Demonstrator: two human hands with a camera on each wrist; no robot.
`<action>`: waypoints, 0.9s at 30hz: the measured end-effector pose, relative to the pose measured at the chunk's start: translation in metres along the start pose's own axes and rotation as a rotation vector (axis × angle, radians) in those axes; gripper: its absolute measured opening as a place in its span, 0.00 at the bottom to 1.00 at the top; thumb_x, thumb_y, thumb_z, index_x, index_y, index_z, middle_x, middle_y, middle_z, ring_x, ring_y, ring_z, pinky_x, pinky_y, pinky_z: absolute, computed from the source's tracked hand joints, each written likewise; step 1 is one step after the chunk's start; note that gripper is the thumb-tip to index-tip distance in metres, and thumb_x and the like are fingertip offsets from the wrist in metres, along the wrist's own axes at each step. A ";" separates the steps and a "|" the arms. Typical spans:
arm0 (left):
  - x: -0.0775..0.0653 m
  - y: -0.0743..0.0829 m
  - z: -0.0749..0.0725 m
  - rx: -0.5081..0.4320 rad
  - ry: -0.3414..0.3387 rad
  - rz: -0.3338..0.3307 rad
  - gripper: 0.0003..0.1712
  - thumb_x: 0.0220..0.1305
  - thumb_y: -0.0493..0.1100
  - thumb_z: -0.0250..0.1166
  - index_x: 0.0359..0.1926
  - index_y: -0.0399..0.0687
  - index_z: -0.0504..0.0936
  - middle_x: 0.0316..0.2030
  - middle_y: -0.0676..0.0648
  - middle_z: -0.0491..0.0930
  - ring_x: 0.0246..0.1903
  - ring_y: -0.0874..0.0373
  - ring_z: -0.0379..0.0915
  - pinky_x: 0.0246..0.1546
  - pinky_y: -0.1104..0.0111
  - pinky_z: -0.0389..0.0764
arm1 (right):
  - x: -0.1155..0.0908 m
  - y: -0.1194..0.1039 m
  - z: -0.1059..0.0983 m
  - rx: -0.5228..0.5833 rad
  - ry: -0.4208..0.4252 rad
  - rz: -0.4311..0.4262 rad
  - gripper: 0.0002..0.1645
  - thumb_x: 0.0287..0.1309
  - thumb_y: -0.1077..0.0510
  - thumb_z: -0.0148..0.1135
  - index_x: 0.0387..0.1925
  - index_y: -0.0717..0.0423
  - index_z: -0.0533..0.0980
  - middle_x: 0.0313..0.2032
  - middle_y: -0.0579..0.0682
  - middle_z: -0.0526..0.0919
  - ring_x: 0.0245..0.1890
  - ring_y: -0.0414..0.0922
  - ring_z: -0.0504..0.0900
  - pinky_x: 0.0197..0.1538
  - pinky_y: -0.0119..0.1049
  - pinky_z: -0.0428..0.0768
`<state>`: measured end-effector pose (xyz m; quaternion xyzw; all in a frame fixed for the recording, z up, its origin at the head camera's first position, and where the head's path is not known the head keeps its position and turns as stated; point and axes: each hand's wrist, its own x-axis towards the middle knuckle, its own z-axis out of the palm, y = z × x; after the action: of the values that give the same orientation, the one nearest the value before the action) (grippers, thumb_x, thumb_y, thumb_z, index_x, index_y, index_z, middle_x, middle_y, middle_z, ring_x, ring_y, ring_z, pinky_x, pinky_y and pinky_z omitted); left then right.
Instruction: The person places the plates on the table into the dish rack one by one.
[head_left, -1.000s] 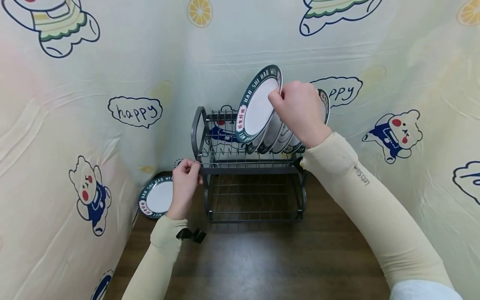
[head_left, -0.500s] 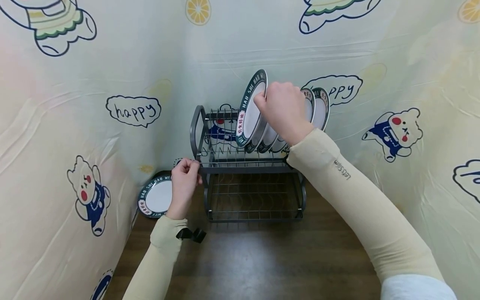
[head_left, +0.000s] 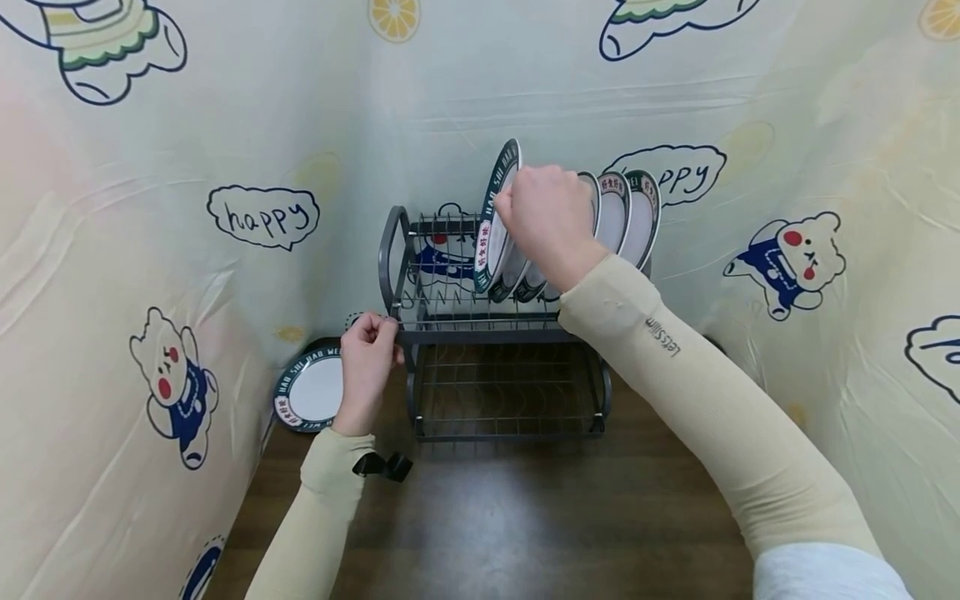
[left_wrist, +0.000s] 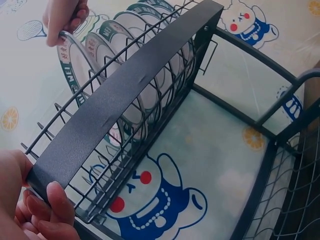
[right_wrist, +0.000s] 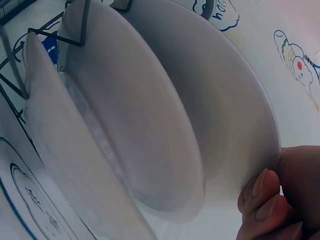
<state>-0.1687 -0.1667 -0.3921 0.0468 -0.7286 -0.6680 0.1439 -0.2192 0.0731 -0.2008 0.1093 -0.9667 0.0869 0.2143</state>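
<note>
In the head view my right hand pinches the upper rim of a white plate with a dark green lettered border. This plate stands steeply tilted at the left end of a row of similar plates on the upper tier of a dark grey dish rack. The right wrist view shows its pale underside, with fingers at the edge. My left hand holds the rack's front left corner, and the left wrist view shows thumb and fingers around the end of the front bar.
Another green-bordered plate leans at the left, behind my left hand. Below the plates is the rack's lower wire tier. Brown wood-grain surface stretches in front, and printed cloth hangs behind and at both sides.
My right hand has shifted left and slightly down, and the held plate has turned more upright and edge-on. More plates show at the right. The left hand keeps its hold on the rack.
</note>
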 end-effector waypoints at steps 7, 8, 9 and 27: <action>0.002 0.000 -0.001 0.020 0.004 -0.021 0.13 0.77 0.43 0.58 0.35 0.38 0.76 0.23 0.51 0.74 0.18 0.61 0.73 0.23 0.73 0.74 | 0.002 -0.015 -0.002 -0.088 -0.021 -0.018 0.23 0.71 0.58 0.45 0.17 0.50 0.62 0.17 0.45 0.60 0.18 0.43 0.59 0.21 0.35 0.60; 0.002 0.000 -0.001 0.020 0.004 -0.021 0.13 0.76 0.43 0.58 0.35 0.37 0.76 0.23 0.51 0.74 0.18 0.61 0.73 0.23 0.73 0.74 | 0.002 -0.017 -0.002 -0.098 -0.024 -0.019 0.23 0.72 0.58 0.45 0.17 0.50 0.63 0.17 0.45 0.61 0.18 0.43 0.59 0.21 0.35 0.61; 0.002 0.000 0.000 0.019 0.005 -0.020 0.13 0.76 0.42 0.58 0.35 0.37 0.76 0.23 0.51 0.75 0.18 0.61 0.73 0.23 0.73 0.74 | 0.003 -0.018 -0.001 -0.110 -0.030 -0.020 0.23 0.73 0.57 0.46 0.18 0.50 0.64 0.17 0.45 0.62 0.18 0.43 0.60 0.21 0.35 0.62; 0.002 -0.001 0.001 0.013 0.026 -0.025 0.14 0.76 0.42 0.58 0.33 0.38 0.75 0.19 0.53 0.74 0.17 0.62 0.73 0.21 0.74 0.71 | 0.001 -0.044 0.007 -0.234 -0.128 -0.041 0.21 0.79 0.50 0.49 0.48 0.58 0.84 0.31 0.52 0.85 0.21 0.44 0.75 0.20 0.34 0.66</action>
<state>-0.1713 -0.1659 -0.3924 0.0653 -0.7303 -0.6644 0.1447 -0.2122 0.0295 -0.2014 0.1088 -0.9795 -0.0379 0.1652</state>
